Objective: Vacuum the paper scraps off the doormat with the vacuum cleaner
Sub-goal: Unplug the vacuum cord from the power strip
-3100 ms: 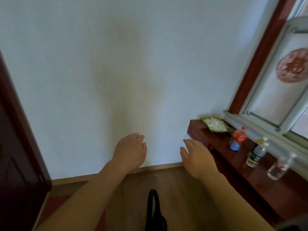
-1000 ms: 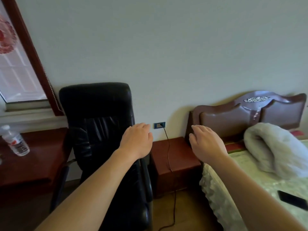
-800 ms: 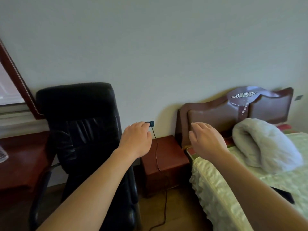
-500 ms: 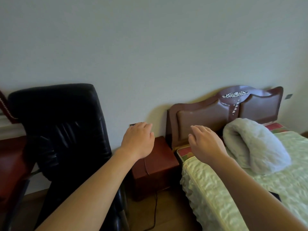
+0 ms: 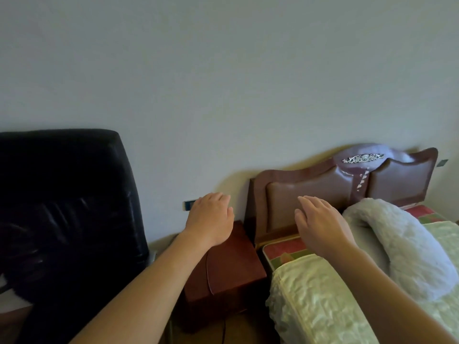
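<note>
Both hands are empty: the left hand (image 5: 211, 219) and the right hand (image 5: 320, 227) hang out in front, palms down, fingers relaxed and loosely apart, gripping nothing. The vacuum, the doormat and the scraps are all out of view, so I cannot tell where they lie. I judge the task to be at its very start, the step in hand being to find the vacuum. The next move calls for looking down at the floor and getting a hand round its handle. Ahead, a black chair (image 5: 64, 207) stands at left and a nightstand (image 5: 231, 271) sits between it and the bed (image 5: 310, 306). A thin cord (image 5: 207, 271) crosses its top, below a wall socket (image 5: 188, 205). A rolled blanket (image 5: 402, 244) lies by the headboard (image 5: 323, 189). Chair and cord could hinder a step forward.
</note>
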{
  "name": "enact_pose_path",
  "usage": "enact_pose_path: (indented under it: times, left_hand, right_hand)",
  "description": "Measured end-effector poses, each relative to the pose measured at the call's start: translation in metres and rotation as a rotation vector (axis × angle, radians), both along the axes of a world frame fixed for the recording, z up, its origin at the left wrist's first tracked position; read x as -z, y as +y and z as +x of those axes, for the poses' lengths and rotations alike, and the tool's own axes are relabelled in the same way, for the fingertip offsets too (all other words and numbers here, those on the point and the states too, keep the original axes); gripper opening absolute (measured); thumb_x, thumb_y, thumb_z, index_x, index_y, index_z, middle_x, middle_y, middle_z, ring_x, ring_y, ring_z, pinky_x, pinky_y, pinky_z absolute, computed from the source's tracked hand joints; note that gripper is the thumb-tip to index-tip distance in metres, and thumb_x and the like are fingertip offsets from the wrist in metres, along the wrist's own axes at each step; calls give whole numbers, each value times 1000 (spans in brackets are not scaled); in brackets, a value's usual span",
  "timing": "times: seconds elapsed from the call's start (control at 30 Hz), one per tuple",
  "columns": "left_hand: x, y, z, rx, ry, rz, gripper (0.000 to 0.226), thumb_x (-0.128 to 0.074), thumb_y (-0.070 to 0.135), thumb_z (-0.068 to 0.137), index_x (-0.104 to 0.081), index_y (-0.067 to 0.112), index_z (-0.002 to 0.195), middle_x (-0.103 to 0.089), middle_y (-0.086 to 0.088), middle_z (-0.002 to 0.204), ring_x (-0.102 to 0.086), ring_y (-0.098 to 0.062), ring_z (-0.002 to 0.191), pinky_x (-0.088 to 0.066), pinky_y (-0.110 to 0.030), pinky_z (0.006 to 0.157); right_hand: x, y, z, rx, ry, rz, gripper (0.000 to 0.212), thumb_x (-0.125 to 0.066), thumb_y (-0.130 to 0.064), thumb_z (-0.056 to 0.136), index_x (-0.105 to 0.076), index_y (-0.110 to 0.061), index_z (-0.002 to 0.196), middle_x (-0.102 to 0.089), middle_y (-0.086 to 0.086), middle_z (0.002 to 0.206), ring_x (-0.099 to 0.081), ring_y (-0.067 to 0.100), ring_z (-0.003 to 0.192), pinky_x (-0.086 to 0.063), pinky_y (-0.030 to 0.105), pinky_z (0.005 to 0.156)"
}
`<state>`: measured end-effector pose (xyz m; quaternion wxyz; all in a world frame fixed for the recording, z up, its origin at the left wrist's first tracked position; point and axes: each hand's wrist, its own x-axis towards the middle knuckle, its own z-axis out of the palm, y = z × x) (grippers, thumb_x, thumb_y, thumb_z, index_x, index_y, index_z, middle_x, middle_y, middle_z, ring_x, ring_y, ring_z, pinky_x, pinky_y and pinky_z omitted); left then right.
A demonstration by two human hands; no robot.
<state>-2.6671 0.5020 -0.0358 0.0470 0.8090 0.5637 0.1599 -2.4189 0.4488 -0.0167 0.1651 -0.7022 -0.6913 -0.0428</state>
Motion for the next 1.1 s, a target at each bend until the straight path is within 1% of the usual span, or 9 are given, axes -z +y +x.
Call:
enact_pose_path:
  times: [0.1, 0.2, 0.23, 0.3, 0.4, 0.5, 0.6, 0.93, 1.1]
  left_hand:
    - [7, 37, -8, -24, 21, 5, 21, -33, 24, 103, -53, 17, 101, -57, -1, 106, -55, -24, 105, -46, -41, 96]
    - [13, 64, -17, -50, 22, -1, 16, -34, 25, 103, -47, 20, 94, -48, 4, 96, -54, -23, 101, -47, -41, 93]
    - [15, 72, -21, -55, 30, -4, 18, -34, 25, 103, -50, 19, 97, -50, 3, 99, -54, -23, 103, -47, -41, 94]
    - [21, 87, -30, -76, 50, -17, 28, -34, 27, 104, -58, 15, 114, -57, 2, 111, -55, -22, 110, -46, -41, 99]
    - [32, 107, -43, -134, 57, -61, 35, -34, 29, 105, -57, 14, 127, -57, 2, 120, -54, -22, 117, -44, -40, 104]
    - [46, 121, -55, -193, 93, -96, 39, -31, 29, 105, -56, 14, 131, -56, -1, 127, -53, -24, 121, -42, -40, 105]
    - [62, 136, -63, -266, 137, -149, 45, -32, 29, 108, -47, 11, 146, -47, -8, 150, -43, -26, 138, -34, -40, 117]
    - [136, 212, -41, -390, 142, -330, 47, -31, 33, 109, -42, 12, 150, -41, -9, 157, -38, -25, 143, -29, -41, 120]
    - [190, 246, -33, -425, 145, -421, 51, -30, 37, 109, -39, 13, 153, -37, -8, 161, -33, -25, 149, -25, -42, 124]
  right_hand:
    - [9, 37, -8, -19, 4, -1, 39, -45, -27, 101, -59, -7, 132, -61, 9, 135, -51, 27, 129, -38, 40, 110]
    - [20, 70, -21, -60, 12, -34, 39, -43, -29, 102, -59, -9, 131, -61, 8, 134, -51, 26, 128, -39, 40, 110]
    - [22, 81, -26, -77, 12, -49, 40, -41, -30, 102, -57, -10, 133, -59, 6, 136, -50, 25, 129, -38, 39, 111]
    - [26, 103, -35, -113, 16, -72, 42, -39, -31, 104, -55, -11, 136, -57, 5, 140, -47, 23, 132, -35, 38, 113]
    - [35, 138, -45, -165, 14, -80, 42, -39, -30, 104, -55, -9, 137, -57, 6, 140, -48, 24, 132, -35, 37, 112]
    - [53, 176, -54, -227, 25, -99, 37, -41, -29, 103, -61, -8, 126, -62, 7, 132, -52, 26, 126, -39, 39, 108]
    - [74, 214, -62, -297, 27, -140, 35, -41, -29, 101, -63, -8, 119, -64, 8, 125, -53, 27, 121, -40, 41, 107]
    - [148, 332, -49, -436, 35, -226, 42, -38, -31, 94, -66, -4, 111, -67, 14, 113, -59, 35, 111, -46, 47, 102]
    - [196, 382, -45, -497, 1, -256, 39, -42, -31, 95, -66, -5, 111, -68, 13, 111, -60, 34, 109, -48, 45, 99]
